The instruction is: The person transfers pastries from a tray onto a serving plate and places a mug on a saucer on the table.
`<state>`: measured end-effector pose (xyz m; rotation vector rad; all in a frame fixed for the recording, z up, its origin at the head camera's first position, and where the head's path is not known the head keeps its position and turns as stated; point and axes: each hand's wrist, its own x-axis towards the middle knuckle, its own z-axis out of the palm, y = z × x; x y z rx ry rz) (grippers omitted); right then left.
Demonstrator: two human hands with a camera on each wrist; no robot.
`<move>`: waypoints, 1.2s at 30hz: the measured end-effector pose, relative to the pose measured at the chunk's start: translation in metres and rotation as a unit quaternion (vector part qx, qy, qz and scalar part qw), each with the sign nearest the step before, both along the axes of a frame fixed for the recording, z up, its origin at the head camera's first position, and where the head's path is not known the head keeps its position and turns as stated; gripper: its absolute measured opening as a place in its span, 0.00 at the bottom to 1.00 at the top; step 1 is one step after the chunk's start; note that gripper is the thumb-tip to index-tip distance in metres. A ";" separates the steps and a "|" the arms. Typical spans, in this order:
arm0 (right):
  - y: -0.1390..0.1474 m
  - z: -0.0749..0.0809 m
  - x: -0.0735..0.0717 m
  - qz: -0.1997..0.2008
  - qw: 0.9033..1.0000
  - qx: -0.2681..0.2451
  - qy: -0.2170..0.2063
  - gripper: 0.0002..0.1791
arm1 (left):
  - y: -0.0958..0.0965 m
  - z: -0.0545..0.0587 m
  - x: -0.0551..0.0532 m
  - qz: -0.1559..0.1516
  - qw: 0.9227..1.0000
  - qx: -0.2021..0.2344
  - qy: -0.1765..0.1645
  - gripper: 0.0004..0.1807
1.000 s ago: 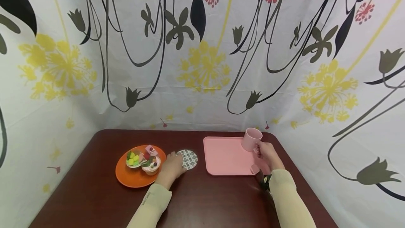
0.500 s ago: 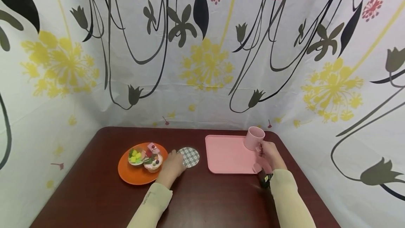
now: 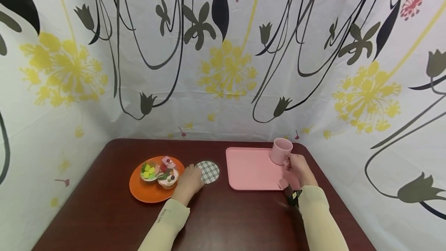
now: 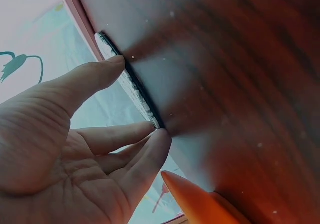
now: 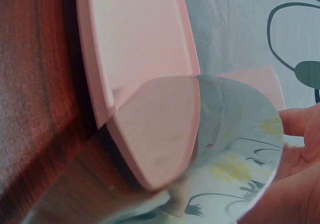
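Note:
My left hand [image 3: 189, 182] pinches the round checked coaster [image 3: 209, 172] on the dark table. In the left wrist view the thumb and fingertips of that hand meet opposite parts of the rim of the coaster [image 4: 129, 84], which lies flat. My right hand [image 3: 301, 169] grips the handle of a pink mug [image 3: 280, 152], upright at the far right corner of the pink tray [image 3: 252, 169]. A mirror-like thing with a rounded edge [image 5: 235, 149] stands close to the right wrist camera, reflecting tray and cloth and hiding most of the mug and part of the fingers.
Left of the coaster sits an orange plate [image 3: 143, 195] with a fruit cup [image 3: 150, 171], a cream-topped cupcake [image 3: 168, 178] and a small pink cake piece [image 3: 168, 162]. A flower-patterned cloth [image 3: 226, 115] rises behind the table [image 3: 223, 224] and along its sides.
The head view has shifted slightly. Both hands keep their holds, and the coaster, mug and plate show no clear movement on the table.

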<state>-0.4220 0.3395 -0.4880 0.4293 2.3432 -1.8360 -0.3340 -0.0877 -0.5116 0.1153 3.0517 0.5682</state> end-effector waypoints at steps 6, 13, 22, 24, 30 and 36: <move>-0.005 0.008 0.002 -0.005 1.000 0.006 0.012 0.21 | -0.001 0.000 -0.001 -0.005 1.000 -0.006 0.002 0.20; -0.016 0.020 0.004 0.009 0.999 -0.022 0.028 0.22 | -0.002 0.001 -0.001 -0.014 1.000 -0.005 0.017 0.18; -0.026 0.027 0.013 0.046 0.997 -0.021 0.050 0.23 | -0.001 0.003 0.000 -0.017 1.000 -0.001 0.003 0.19; -0.029 0.028 0.015 0.051 0.997 -0.016 0.057 0.24 | -0.002 0.005 0.000 -0.020 1.000 0.000 0.003 0.19; -0.037 0.030 0.018 0.063 0.995 0.008 0.074 0.24 | -0.002 0.006 -0.001 -0.023 1.000 0.001 -0.013 0.20; -0.048 0.032 0.018 0.080 0.993 0.017 0.088 0.22 | -0.004 0.004 -0.003 -0.031 0.999 0.001 -0.010 0.19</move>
